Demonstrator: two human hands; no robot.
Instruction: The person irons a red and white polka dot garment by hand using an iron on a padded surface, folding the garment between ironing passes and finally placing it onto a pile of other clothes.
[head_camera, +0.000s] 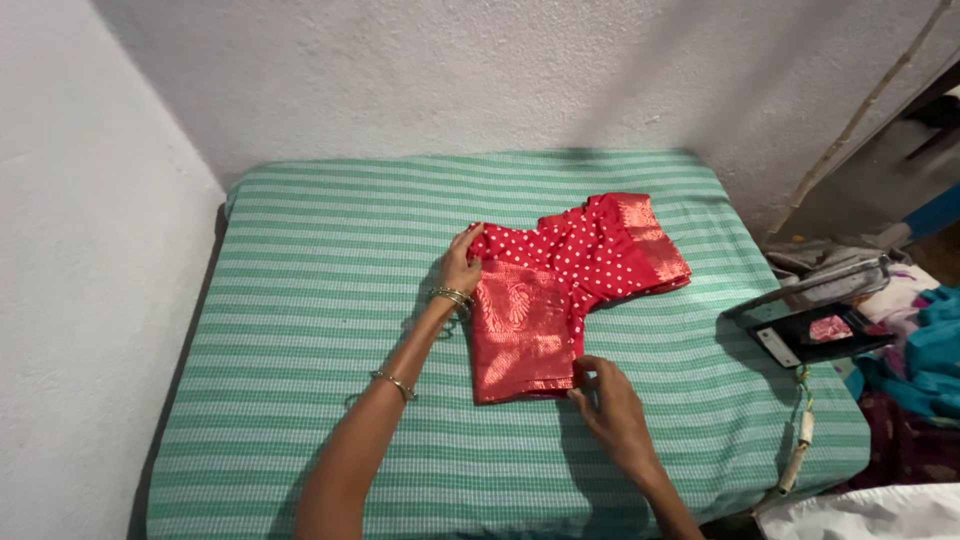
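Red woven fabric, white polka dots, with broad gold-orange brocade bands: a short-sleeved blouse (570, 285) lies flat near the middle of a table padded with a green-and-white striped cloth (300, 300). One sleeve is folded toward the near side, its brocade panel facing up and covering much of the near-left part. The second brocade band shows at the far right edge.

Handling, judged: light, soft and limp. It will drape and crease wherever lifted, with no stiffness except perhaps in the denser brocade bands, which probably hold a fold better than the dotted body. The weave looks smooth, so layers may slide over each other. Not fragile, though metallic thread could snag. Best hold: pinch at hems, corners or the fold edges, both hands well apart to keep it flat.

Left hand (459, 265): palm down, fingers spread, pressing the far-left edge of the blouse at the shoulder. Bangles on the wrist and a thin bracelet further up the forearm.

Right hand (605, 395): fingers pinched together on the near-right corner of the folded brocade sleeve.

At the right edge of the table rests an electric iron (815, 320), dark soleplate side showing, cord (797, 450) trailing to the near side. Heaped clothes (920, 350) lie beyond it, right.
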